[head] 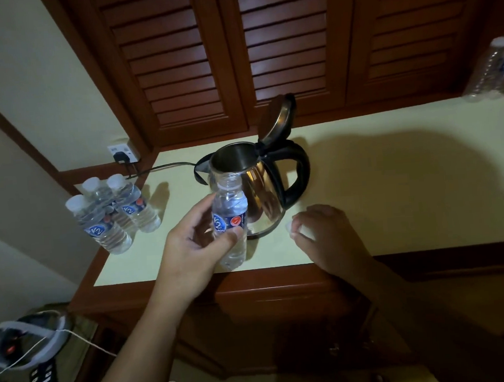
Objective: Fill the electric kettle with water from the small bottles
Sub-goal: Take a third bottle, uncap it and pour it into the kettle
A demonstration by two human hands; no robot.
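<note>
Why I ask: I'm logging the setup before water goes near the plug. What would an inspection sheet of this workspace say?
Surface: pale counter with wooden edging, dimly lit.
Job's things: electric kettle stands with lid raised; uncapped bottle upright in front of it; three capped bottles at the counter's left end.
Clutter: more bottles at far right, blurred.
Grippers: left hand grips the uncapped bottle; right hand pinches a small white cap beside the kettle.
Cables: black cord runs from the kettle to a plugged wall socket; white cable lower left.
Surroundings: louvred wooden doors behind the counter.
</note>
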